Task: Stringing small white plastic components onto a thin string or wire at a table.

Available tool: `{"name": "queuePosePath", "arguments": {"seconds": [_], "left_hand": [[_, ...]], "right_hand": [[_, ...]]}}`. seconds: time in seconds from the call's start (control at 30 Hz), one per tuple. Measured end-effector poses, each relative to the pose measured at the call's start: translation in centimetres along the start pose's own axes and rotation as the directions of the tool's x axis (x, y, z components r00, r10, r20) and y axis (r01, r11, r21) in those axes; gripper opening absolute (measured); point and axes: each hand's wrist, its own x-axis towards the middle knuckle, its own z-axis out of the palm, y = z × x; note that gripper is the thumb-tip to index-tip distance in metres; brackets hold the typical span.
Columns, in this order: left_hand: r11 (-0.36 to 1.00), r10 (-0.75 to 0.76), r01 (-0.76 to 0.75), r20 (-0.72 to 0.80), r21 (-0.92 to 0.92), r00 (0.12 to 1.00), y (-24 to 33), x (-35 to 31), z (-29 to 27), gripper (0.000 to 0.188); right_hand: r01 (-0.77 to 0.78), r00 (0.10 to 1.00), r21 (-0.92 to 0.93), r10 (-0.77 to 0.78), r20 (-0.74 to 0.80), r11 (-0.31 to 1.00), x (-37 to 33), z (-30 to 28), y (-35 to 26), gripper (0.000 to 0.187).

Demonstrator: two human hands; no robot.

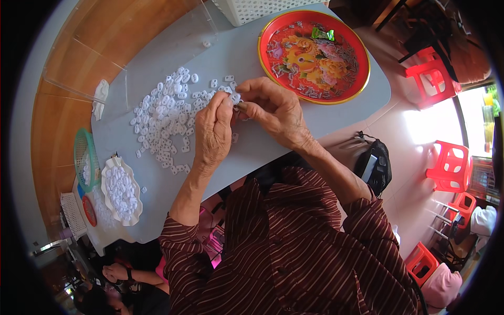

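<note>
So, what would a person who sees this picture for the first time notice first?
Probably the two hands meeting at the middle of the grey table: the left hand and right hand pinch a small white piece between their fingers. Left of them lies a heap of white pieces; behind, a bright red round tray.

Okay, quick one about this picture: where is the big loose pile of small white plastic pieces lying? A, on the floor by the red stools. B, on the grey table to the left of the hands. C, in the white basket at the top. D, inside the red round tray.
B: the loose white pieces are spread on the grey table, left of the left hand and right hand, which meet over one small piece; the red tray holds small metal bits instead.
</note>
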Motion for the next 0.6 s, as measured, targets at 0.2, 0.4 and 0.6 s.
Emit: {"name": "queuePosePath", "arguments": {"seconds": [0.2, 0.4, 0.6], "left_hand": [[0.999, 0.039, -0.039, -0.003, 0.034, 0.999, 0.4, 0.1, -0.07, 0.017], [0.996, 0.043, -0.049, 0.071, 0.077, 0.997, 0.7, 0.31, -0.49, 0.016], [0.998, 0.027, -0.03, 0.055, 0.054, 0.998, 0.37, 0.36, -0.51, 0.019]], "right_hand": [[-0.018, 1.0, 0.016, 0.018, 0.008, 1.0, 0.02, -0.1, 0.21, 0.022], [-0.019, 1.0, 0.017, 0.019, 0.003, 1.0, -0.12, -0.27, 0.34, 0.021], [-0.028, 1.0, -0.016, 0.028, 0.014, 0.999, -0.09, 0.15, 0.17, 0.027]]}}
